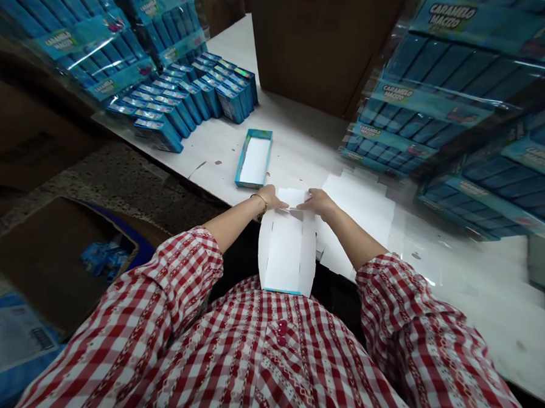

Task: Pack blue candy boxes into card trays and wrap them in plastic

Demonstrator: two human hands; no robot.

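A white cardboard tray blank (284, 253), partly folded, reaches from my shirt front to the table edge, its inside facing up and its long sides bowed outward. At its far end my left hand (271, 198) is closed on the left corner, thumb pointing inward. My right hand (318, 203) grips the right corner of the same end, with the thumb over a fold. A blue strip shows along the near end. Just beyond my left hand lies a folded tray (255, 157), blue-walled with a white bottom and nothing in it.
Small blue boxes (168, 104) stand in rows at the back left, before stacked packs (93, 36). More packs (414, 114) rise at right. Flat white blanks (358, 214) lie beside my right hand. A brown carton (317, 42) stands behind; an open carton (37, 246) sits lower left.
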